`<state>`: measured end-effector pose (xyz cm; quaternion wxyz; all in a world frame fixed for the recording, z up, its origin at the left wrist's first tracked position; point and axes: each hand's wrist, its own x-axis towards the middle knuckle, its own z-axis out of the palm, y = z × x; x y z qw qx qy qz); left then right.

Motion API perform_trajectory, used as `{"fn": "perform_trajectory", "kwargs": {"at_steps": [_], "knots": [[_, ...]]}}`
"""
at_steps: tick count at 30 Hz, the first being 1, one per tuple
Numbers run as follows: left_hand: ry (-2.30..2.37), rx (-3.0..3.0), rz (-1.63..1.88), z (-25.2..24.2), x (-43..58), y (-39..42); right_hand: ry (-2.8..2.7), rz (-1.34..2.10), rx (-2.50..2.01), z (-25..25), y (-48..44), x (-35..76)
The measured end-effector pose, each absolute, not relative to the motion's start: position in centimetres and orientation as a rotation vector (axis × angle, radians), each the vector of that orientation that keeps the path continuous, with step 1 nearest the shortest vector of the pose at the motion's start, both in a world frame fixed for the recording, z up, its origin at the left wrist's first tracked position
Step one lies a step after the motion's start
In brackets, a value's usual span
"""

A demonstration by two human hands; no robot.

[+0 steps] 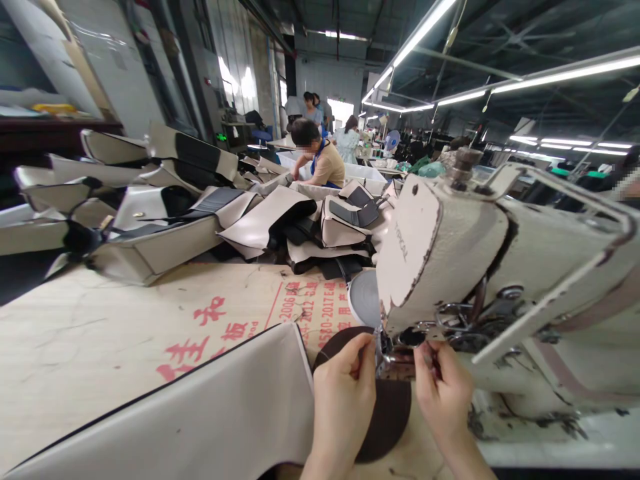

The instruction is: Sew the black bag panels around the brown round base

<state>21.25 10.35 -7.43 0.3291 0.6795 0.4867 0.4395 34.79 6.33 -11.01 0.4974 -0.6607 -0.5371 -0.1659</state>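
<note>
Both my hands are close to the needle end of a worn, cream-coloured sewing machine [450, 233]. My left hand [345, 400] is closed in a pinch just left of the presser foot area. On the other side, my right hand [445, 387] pinches with thumb and forefinger near the needle bar. Whatever lies between the fingertips is too small to make out. Under my hands is a dark brown round-edged piece [387, 427]. A large light-grey leather-like panel [215, 407] with black edging lies beside my left wrist, partly hidden by it.
Sewn beige and black leather-like pieces [170, 233] are heaped along the back of the plywood table [125, 320], which bears red printing. A grey disc [364, 297] sits behind the machine head. Beyond the heap, a person [327, 163] in an apron bends over a white bin.
</note>
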Motion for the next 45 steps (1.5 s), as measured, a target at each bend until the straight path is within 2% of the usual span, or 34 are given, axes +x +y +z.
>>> {"fn": "perform_trajectory", "kwargs": {"at_steps": [45], "knots": [[1.261, 1.81, 1.227, -8.9, 21.6, 10.2, -1.33, -0.579, -1.586, -11.1, 6.7, 34.6]]}}
